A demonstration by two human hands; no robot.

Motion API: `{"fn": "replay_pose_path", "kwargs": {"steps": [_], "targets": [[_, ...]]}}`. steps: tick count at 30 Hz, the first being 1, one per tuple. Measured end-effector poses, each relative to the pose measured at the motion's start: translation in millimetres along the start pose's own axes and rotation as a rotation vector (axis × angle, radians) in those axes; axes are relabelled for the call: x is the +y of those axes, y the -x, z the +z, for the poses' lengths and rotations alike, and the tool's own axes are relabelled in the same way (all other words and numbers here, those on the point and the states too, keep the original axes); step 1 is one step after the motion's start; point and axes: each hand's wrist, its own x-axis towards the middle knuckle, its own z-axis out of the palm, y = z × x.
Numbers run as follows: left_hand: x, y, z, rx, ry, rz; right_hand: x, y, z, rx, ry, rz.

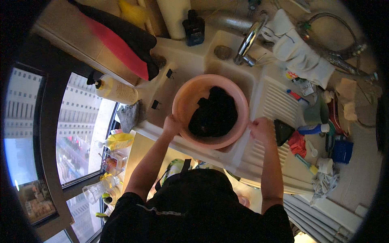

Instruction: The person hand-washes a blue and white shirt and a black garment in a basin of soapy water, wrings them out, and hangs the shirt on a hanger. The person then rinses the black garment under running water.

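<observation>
A round pink plastic basin (183,100) stands in the white sink before me, with a crumpled black cloth (217,117) inside it. My left hand (172,125) grips the basin's left rim, its fingers partly hidden behind the wall. At the right rim is my right hand (262,129) with curled fingers, above the edge of the ribbed drainboard (278,97); whether it grasps the rim is unclear. The chrome faucet (247,42) rises behind the basin.
Left of the sink stand a pump bottle (118,89) and a grey rag (130,114), by a window. A dark bottle (194,29) is at the back. On the right lie a black tray (283,132), a red cloth (297,143), a blue tube (310,129) and a brush (306,164).
</observation>
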Motion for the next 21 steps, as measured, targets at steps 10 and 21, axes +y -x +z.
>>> {"fn": "replay_pose_path", "kwargs": {"steps": [10,21], "targets": [[-59,-46,-6,0.034,-0.505,0.167,-29,-276,-86,0.414,-0.506,-0.127],[10,-36,7,0.199,-0.719,0.188,21,-254,-42,0.778,-0.274,-0.389]]}}
